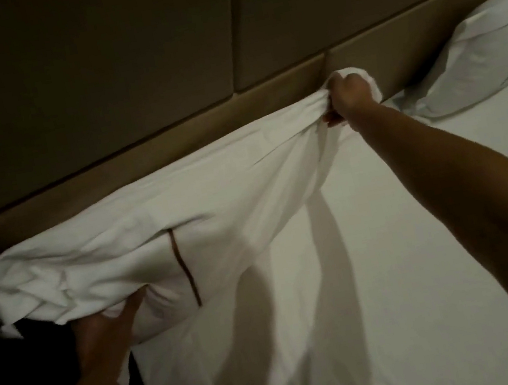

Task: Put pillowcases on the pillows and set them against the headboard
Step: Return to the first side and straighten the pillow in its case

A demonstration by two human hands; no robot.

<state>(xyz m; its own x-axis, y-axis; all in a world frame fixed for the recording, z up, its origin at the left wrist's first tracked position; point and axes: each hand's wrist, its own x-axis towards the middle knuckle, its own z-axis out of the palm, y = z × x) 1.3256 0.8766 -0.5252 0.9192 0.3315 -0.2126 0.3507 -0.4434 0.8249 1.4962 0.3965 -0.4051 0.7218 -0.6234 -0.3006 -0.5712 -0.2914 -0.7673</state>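
A white pillow in its pillowcase (157,229), marked with a thin brown stripe, lies stretched along the foot of the padded tan headboard (168,139). My right hand (349,94) is clenched on the far end of the pillowcase, bunching the cloth against the headboard. My left hand (106,327) grips the near, crumpled end from underneath at the bed's left edge. A second white pillow (474,62) leans against the headboard at the far right.
The white bed sheet (378,272) covers the mattress in front of the pillow and carries shadows of my arms. Dark floor and something dark lie beyond the bed's left edge (41,382). The room is dim.
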